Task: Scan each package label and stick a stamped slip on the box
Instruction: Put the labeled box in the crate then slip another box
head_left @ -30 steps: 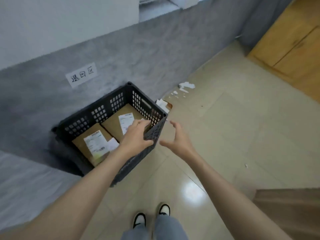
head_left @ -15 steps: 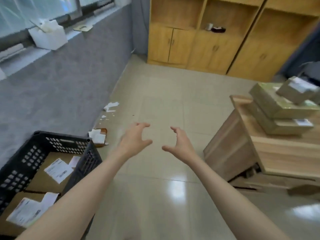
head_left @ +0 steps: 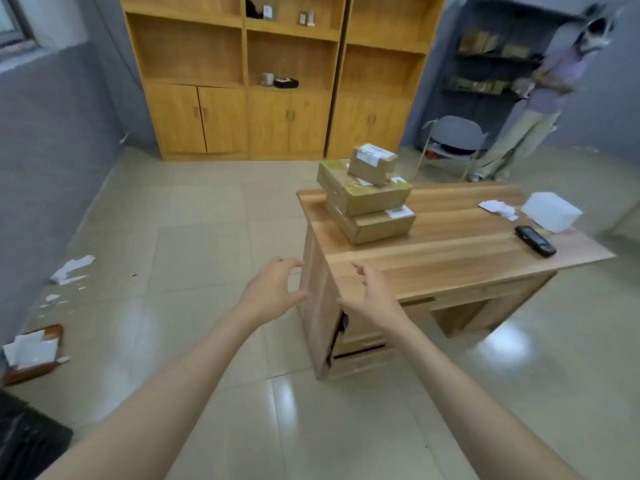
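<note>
Fingers (head_left: 289,263) of the left hand (head_left: 273,292) and right hand (head_left: 372,299) are loosely curled and spread, holding nothing, at the worktop's (head_left: 450,244) near corner. Three stacked labelled boxes (head_left: 367,199) sit on its left end. A black scanner (head_left: 535,240), paper slips (head_left: 497,207) and a white box (head_left: 550,211) lie on its right end. Wooden cabinets (head_left: 277,98) stand behind.
</note>
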Tool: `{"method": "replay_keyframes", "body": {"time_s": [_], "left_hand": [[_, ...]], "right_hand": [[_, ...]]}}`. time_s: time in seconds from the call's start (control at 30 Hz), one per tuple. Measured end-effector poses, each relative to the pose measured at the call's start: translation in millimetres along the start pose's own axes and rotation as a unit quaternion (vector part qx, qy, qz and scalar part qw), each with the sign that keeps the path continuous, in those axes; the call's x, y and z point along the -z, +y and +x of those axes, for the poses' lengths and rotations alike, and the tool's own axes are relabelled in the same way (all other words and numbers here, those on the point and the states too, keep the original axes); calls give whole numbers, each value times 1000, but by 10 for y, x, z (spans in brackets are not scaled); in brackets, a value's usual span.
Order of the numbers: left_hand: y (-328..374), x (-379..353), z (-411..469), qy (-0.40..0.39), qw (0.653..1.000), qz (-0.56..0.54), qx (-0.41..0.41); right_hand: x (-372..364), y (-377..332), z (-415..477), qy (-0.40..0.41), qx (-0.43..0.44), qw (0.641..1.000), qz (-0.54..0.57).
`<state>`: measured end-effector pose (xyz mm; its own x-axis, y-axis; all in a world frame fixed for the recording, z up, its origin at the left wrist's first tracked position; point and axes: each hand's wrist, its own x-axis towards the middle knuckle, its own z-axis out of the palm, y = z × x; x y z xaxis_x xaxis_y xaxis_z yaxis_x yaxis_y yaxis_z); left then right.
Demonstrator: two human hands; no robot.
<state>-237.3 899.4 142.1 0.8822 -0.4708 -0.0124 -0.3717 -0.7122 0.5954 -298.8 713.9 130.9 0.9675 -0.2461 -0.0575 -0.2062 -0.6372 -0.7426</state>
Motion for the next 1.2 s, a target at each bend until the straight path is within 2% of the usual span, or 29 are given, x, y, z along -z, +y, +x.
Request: {"method": "replay_keyframes", "body": {"time_s": [0.33,0.7,0.93,1.2], "left_hand": [[1026,-809,982,-52,997,31,-38],[1850,-1576,2925,-86,994,-4,-68],[2398,-1903,3876,-81,994,-17,-71],[2703,-2307,4463,-30,999,-9,-13]], "right_hand": [[1036,1001,218,59,-44,996,46],[2231,1974,1448,73,-96,993,14],[2949,2404,2265,96,-78,992,18],[3417,2914,3180,31,-23,999,1]]}}
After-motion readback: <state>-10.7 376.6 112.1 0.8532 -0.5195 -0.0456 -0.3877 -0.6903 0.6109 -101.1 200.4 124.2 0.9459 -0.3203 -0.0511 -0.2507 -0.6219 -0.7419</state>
